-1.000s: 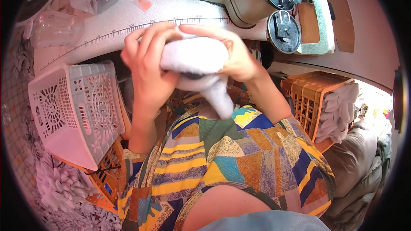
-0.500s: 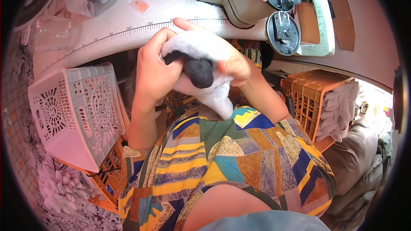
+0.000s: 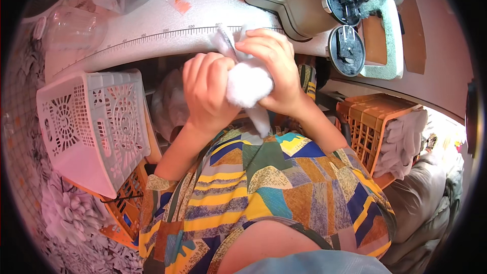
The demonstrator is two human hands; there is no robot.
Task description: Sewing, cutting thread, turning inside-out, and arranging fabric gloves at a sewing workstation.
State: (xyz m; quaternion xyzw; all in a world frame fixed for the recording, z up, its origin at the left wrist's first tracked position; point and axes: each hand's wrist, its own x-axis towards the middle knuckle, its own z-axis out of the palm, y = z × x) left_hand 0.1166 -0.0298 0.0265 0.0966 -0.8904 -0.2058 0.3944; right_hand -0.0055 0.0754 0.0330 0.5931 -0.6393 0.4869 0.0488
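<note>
Between my two hands, in front of the table edge, is a white fuzzy plush piece (image 3: 248, 85). It is bunched into a rounded lump, with a narrow tapered end hanging below it over my patterned clothing. My left hand (image 3: 207, 87) is closed on its left side, fingers curled and knuckles up. My right hand (image 3: 276, 68) wraps round the right side, thumb low and fingers bent over the top. Pale flaps of the piece, one with a dark edge, stick up between the hands. The dark part inside it is mostly hidden.
A pale machine, apparently a sewing machine (image 3: 289, 7), stands on the white table (image 3: 152, 18), which has a printed ruler edge. Clear plastic containers lie at the back left. A white basket (image 3: 119, 116) is on my left, an orange crate (image 3: 362, 132) with grey plush pieces on my right.
The plush piece has been turned and bunched up; its dark grey part, plain before, is now mostly out of sight. Both hands have shifted their hold, the left with fingers more curled.
</note>
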